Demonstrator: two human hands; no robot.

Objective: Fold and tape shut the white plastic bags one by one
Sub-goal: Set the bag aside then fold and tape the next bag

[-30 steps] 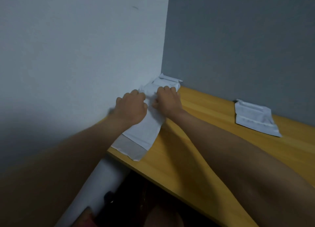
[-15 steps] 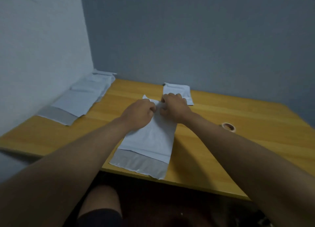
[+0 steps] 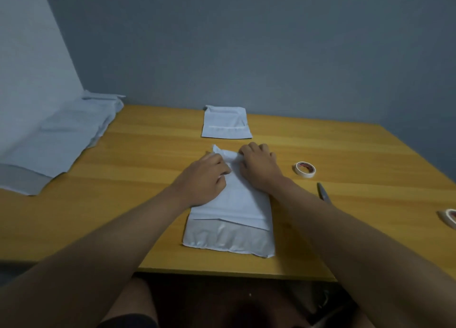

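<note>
At the middle of the table [image 3: 148, 155], both hands pinch the far end of a white bag [image 3: 237, 204] and start the fold.

Left hand [image 3: 204, 177] and right hand [image 3: 259, 167] each have fingers curled onto the bag's rolled far edge, a tight grip on thin plastic; the bag lies flat, its grey flap close to the table's near edge. Risk now: slick film could slip from the pinch and spring open, or the fold could run crooked if one hand pulls ahead. A tug toward the body could slide the flap over the near edge. Room is decent: a finished bag [image 3: 226, 123] sits just beyond, the stack of bags [image 3: 61, 140] well left, tape roll [image 3: 305, 169] and scissors [image 3: 323, 192] near right, within reach.
</note>
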